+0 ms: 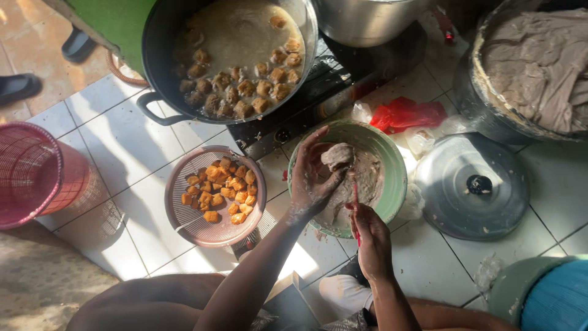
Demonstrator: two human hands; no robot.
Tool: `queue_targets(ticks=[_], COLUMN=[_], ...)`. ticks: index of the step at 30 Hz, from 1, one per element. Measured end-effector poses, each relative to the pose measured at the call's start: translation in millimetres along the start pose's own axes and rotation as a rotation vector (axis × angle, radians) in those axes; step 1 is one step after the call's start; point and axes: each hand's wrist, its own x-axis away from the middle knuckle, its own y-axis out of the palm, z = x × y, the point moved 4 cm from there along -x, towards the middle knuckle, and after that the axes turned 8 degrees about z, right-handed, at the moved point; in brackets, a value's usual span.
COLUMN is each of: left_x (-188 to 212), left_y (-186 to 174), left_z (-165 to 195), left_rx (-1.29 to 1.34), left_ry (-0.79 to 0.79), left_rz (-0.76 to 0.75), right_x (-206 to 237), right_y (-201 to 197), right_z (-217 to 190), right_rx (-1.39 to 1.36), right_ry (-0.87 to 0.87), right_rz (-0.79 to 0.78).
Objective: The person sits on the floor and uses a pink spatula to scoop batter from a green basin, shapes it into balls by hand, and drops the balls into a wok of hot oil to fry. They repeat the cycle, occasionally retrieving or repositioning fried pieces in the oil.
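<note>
My left hand [312, 181] reaches into a green bowl [395, 162] and squeezes a lump of grey paste [337, 155] up between thumb and fingers. My right hand [370, 236] holds a thin red-handled spoon [356, 202] upright at the bowl's near edge, its tip close to the paste. More grey paste fills the bottom of the bowl. To the left, a pink strainer basket [184, 211] holds several golden fried pieces [222, 187].
A dark wok [160, 37] with pale oil and several frying pieces sits on a black stove [343, 73]. A big basin of grey paste [533, 67] stands at top right, a metal lid [471, 184] below it. A red plastic bag [404, 113], a pink basket [30, 171] and white floor tiles surround them.
</note>
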Motion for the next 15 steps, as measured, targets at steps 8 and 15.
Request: queue_targets(ticks=[8, 15], left_x=[-88.8, -209.2], left_y=[-80.9, -174.0], left_z=[-17.8, -29.7], left_rx=[-0.339, -0.996], left_ry=[0.070, 0.221], left_rz=[-0.125, -0.109], right_x=[-24.9, -42.2], right_y=[-40.7, -132.3], right_z=[32.4, 114.4], right_rx=[0.079, 0.113], right_ry=[0.028, 0.222], right_rz=[0.047, 0.213])
